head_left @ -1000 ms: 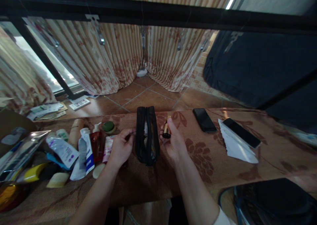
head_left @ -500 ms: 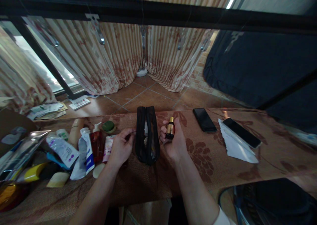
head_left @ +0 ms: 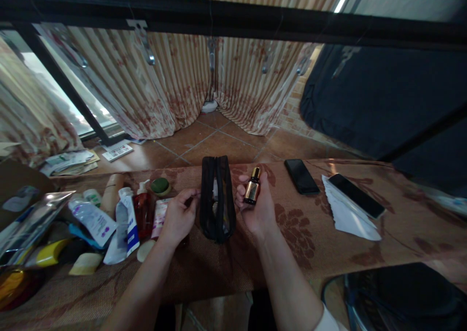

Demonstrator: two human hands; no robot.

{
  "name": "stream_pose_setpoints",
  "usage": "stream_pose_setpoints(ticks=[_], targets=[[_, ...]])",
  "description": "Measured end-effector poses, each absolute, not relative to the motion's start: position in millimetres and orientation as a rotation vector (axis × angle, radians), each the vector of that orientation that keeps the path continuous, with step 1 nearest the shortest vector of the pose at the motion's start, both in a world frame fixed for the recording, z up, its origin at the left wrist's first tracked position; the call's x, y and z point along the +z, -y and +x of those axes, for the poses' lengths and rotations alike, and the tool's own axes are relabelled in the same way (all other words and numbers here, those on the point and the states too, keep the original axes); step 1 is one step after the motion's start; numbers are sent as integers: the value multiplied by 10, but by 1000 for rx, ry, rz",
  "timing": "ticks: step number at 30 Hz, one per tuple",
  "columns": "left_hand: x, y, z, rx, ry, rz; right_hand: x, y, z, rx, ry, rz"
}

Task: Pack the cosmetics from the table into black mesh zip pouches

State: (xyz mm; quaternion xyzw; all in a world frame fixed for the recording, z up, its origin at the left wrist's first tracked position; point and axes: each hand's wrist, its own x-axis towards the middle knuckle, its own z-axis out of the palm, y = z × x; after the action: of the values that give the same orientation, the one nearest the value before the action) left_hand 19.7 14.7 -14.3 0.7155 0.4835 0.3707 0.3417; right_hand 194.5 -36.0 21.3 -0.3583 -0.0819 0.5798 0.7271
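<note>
In the middle of the cloth-covered table stands a black mesh zip pouch, its top unzipped, with a few small items showing inside. At its left side my left hand is closed, thumb and fingers pinching the pouch's edge. My right hand, just right of the pouch, is wrapped round a small dark bottle with a gold label and gold cap. That bottle leans slightly, cap away from me. Left of my left hand lie a pink-and-white tube and a red pump bottle.
Several tubes, a green-topped jar and a yellow bottle crowd the table's left side. On the right lie a black phone and another phone on white paper. A black chair stands at the front right.
The small bottle has turned in my right hand, showing more of its gold label, and its cap has shifted slightly up and right. My left hand and the pouch stay put.
</note>
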Motion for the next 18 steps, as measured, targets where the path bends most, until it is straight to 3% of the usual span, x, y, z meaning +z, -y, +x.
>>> stream_pose_setpoints(ticks=[18], targets=[[-146,-141,195,960,-1244,1861,193,361,1954,1297,231,-740]])
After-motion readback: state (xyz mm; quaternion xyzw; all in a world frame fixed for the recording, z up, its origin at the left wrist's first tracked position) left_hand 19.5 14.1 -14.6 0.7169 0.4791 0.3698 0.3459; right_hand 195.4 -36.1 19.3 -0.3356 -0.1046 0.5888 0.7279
